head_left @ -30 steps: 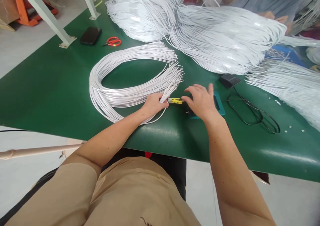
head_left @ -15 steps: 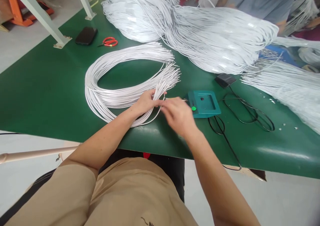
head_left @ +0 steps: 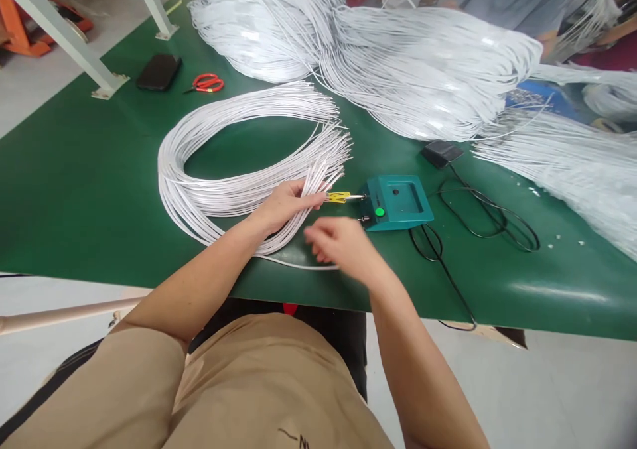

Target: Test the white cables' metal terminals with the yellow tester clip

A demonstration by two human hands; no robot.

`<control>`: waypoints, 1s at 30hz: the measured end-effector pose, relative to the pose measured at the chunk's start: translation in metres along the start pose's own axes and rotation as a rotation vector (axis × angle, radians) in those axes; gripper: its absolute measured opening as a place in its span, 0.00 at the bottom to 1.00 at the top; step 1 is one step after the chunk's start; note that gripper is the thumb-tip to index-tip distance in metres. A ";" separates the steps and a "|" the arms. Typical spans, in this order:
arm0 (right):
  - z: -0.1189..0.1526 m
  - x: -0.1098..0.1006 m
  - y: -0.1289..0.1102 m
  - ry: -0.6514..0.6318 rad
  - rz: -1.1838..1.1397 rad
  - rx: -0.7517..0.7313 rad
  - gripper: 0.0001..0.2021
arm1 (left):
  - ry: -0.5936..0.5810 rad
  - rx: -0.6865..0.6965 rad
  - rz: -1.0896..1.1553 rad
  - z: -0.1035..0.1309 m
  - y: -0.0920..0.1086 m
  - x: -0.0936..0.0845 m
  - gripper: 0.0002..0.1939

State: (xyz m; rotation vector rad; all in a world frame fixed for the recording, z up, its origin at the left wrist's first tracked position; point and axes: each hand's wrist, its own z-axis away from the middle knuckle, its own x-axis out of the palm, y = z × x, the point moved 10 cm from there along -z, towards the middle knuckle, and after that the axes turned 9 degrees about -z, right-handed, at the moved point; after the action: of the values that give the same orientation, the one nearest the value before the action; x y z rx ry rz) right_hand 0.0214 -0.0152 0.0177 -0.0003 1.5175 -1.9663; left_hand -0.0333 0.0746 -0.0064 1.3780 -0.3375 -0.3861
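My left hand point(head_left: 293, 203) is closed round a bunch of white cables at the right side of a looped white cable bundle point(head_left: 174, 164). Just right of its fingertips, a yellow clip point(head_left: 338, 197) sits on a metal rod of the teal device point(head_left: 407, 202), which has a green button. Nearer the table's front edge, my right hand point(head_left: 336, 243) has its fingers curled together. A single white cable point(head_left: 298, 265) runs from the bundle to below that hand; whether the fingers grip it is hidden.
Large piles of white cable point(head_left: 428, 71) cover the back. Red-handled scissors point(head_left: 208, 83) and a black flat object point(head_left: 158, 72) lie back left. A black adapter point(head_left: 442, 154) and cords lie on the right. People stand behind the piles.
My right hand has moved down toward the table edge, away from my left hand. A single cable now lies out along the front. The yellow clip has come into view. The view shifted slightly.
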 end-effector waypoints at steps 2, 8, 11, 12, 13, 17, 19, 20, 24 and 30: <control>-0.001 -0.050 0.009 0.336 -0.224 0.032 0.12 | -0.010 0.025 0.020 0.001 0.003 0.001 0.21; -0.011 -0.090 0.024 0.589 -0.807 -0.067 0.15 | -0.067 0.067 0.009 0.004 0.010 0.008 0.17; -0.013 -0.089 0.027 0.632 -0.951 -0.115 0.13 | -0.100 0.073 -0.030 0.005 0.013 0.010 0.16; -0.013 -0.089 0.027 0.646 -0.968 -0.130 0.12 | -0.103 0.069 -0.047 0.005 0.013 0.009 0.16; -0.012 -0.089 0.027 0.659 -0.973 -0.143 0.12 | -0.102 0.060 -0.070 0.005 0.012 0.008 0.16; -0.008 -0.093 0.024 0.718 -0.897 -0.186 0.10 | -0.051 0.041 -0.154 0.006 0.012 0.003 0.15; -0.002 -0.097 0.018 0.771 -0.792 -0.234 0.07 | -0.053 0.075 -0.136 0.008 0.015 0.006 0.15; 0.001 -0.098 0.013 0.789 -0.723 -0.263 0.06 | -0.055 0.098 -0.106 0.009 0.018 0.009 0.15; 0.009 -0.093 -0.015 0.805 -0.293 -0.371 0.07 | 0.003 0.151 0.035 0.010 0.021 0.010 0.16; 0.005 -0.094 -0.019 0.789 -0.124 -0.390 0.10 | 0.015 0.161 0.017 0.007 0.018 0.005 0.15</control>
State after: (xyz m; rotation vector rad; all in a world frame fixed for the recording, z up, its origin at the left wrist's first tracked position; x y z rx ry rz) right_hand 0.0885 0.0286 0.0708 0.5885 2.4314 -1.8133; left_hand -0.0306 0.0691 0.0126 1.5331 -0.3741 -0.3396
